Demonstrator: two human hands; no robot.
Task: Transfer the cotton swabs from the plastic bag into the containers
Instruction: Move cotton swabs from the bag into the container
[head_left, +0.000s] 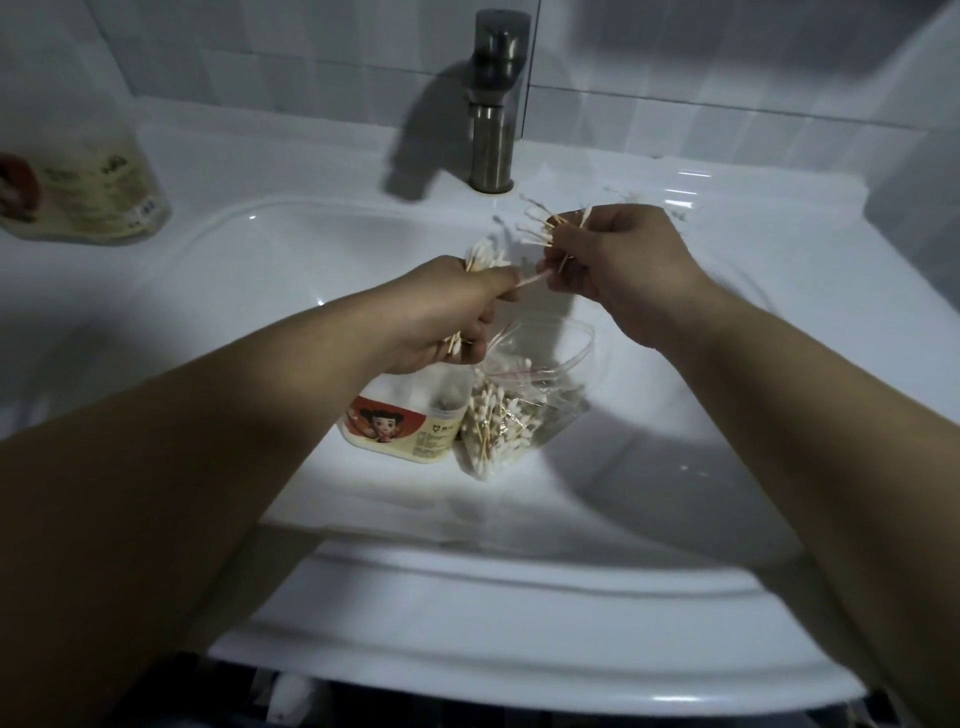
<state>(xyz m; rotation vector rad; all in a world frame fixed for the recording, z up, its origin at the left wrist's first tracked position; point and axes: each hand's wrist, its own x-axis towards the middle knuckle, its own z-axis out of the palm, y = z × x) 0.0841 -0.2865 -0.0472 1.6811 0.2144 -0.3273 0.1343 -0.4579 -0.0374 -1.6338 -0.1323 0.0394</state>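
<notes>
A labelled container (98, 197) stands on the left ledge of the sink (291, 171), well apart from everything else. Over the basin the left hand (447, 317) is clenched round a bundle of swabs (485, 257); just below it a second container (410, 421) sits in the basin, touching the open bag (561, 358), which lies there holding many loose swabs (498, 415). The right hand (618, 265) pinches a splayed fan of swabs (540, 228) just beside the left hand, in front of the tap (496, 104).

White sink (260, 291) holds 1 container (405, 428) beside the plastic bag (545, 379).
</notes>
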